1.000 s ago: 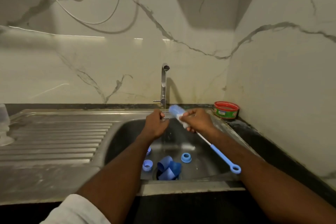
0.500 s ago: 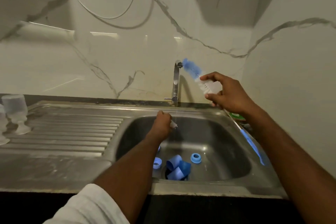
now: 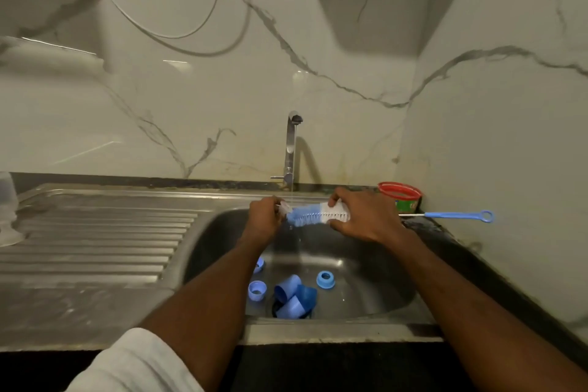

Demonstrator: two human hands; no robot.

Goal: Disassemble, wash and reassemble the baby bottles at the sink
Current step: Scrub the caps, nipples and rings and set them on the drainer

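**Marble-walled sink: brushing a small part under the tap**

Near: blue caps (image 3: 294, 297) and rings (image 3: 325, 279) lie in the sink (image 3: 375, 293). Farther: left hand (image 3: 264, 216) pinches a small clear part, likely a teat; right hand (image 3: 359, 216) grips the brush (image 3: 313, 217) by its bristles. Judgement: keep the part under the tap (image 3: 291, 149) stream, twist the brush tip in gently, pinch firm.

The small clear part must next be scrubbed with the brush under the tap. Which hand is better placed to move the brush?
Likely the right hand: it already grips the brush at the bristle end, its tip pointing at the small part. The left hand pinches that part under the tap and is occupied.
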